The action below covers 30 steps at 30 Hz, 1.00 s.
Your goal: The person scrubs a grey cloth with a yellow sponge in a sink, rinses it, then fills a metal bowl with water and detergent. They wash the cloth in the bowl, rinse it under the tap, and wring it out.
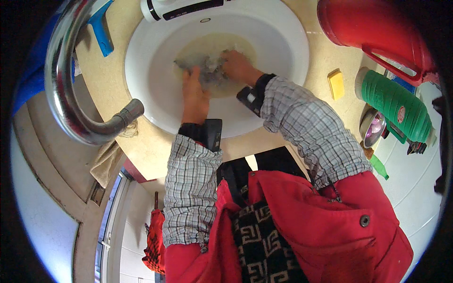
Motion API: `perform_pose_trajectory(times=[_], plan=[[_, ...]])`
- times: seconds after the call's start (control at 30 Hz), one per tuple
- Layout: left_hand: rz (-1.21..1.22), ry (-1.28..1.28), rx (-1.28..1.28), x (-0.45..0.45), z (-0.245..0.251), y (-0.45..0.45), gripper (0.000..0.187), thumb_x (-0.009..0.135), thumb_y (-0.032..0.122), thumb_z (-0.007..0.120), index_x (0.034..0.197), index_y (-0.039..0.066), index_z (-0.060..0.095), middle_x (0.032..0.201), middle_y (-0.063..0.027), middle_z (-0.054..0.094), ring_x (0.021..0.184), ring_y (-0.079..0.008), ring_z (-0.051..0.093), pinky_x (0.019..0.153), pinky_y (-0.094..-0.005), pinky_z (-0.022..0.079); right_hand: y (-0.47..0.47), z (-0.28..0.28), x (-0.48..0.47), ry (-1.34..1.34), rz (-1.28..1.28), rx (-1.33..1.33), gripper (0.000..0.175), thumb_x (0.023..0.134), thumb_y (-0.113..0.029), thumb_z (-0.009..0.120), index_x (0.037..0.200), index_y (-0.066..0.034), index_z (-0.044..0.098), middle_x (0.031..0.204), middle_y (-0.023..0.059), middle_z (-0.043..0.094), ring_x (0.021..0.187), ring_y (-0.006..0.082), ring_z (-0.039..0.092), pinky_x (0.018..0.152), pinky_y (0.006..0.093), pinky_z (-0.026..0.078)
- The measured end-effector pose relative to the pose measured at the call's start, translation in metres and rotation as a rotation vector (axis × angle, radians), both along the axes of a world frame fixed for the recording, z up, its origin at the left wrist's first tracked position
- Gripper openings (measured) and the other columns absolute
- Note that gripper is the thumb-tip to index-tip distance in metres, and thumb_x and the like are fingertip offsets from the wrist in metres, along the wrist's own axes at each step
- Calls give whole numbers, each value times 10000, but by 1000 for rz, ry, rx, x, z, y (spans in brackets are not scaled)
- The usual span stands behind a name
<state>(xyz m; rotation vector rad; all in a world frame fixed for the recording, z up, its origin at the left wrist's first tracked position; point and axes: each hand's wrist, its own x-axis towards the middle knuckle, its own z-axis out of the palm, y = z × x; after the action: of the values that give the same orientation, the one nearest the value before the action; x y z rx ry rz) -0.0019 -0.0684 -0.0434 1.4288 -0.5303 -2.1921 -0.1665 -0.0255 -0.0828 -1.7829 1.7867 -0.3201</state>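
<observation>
Both hands are in a white oval washbasin (155, 102) that holds cloudy, yellowish water (216, 92). Between them lies a soaked dark grey item (211, 75), perhaps cloth; motion blur and murky water hide its shape. My right hand (240, 67) is closed on the item's right side, its fingertips at the water. My left hand (195, 93) touches the near left side, thumb raised; its other fingers are partly hidden, so its grip is unclear. Checked sleeve covers (193, 191) and black cuffs reach to both wrists.
A curved chrome spout (58, 70) looms at left, near a blue-handled tool (102, 33). Behind the basin is a white fixture with a black panel (193, 9). Along the right stand a yellow sponge (336, 84), red jug (357, 24), green ribbed container (394, 102) and metal bowl (366, 123).
</observation>
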Motion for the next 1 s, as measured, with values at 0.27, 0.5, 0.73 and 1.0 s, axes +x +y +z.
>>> perform_pose_trajectory(times=[0.27,0.5,0.73,1.0], plan=[[-105,476,192,2,-2,-12,406,1033,470,454,1195,115,566,1102,-72,626,1012,-221,613,777,-378,520,4,54,37,-1005,-428,392,392,922,-394,599,822,-21,668,698,115,642,625,252,629,556,421,498],[-209,-309,-116,-26,21,6,378,1036,420,430,1230,115,542,1231,-37,572,1113,-200,538,868,-367,487,-16,16,16,91,-100,92,299,919,-391,601,961,-118,715,903,161,708,784,399,678,674,490,560],[118,-227,157,-17,10,-2,338,1014,365,522,1248,122,538,1189,-29,589,1094,-195,545,869,-370,498,-10,-22,9,-60,-488,-156,274,882,-243,629,1060,-36,621,1053,183,668,882,389,661,706,479,534],[-93,164,-57,4,-14,-5,470,1027,486,447,1313,119,512,1284,-63,585,1138,-244,599,944,-402,525,-1,40,34,-842,-457,618,337,863,-337,654,801,-6,671,848,209,701,745,302,693,593,450,513]])
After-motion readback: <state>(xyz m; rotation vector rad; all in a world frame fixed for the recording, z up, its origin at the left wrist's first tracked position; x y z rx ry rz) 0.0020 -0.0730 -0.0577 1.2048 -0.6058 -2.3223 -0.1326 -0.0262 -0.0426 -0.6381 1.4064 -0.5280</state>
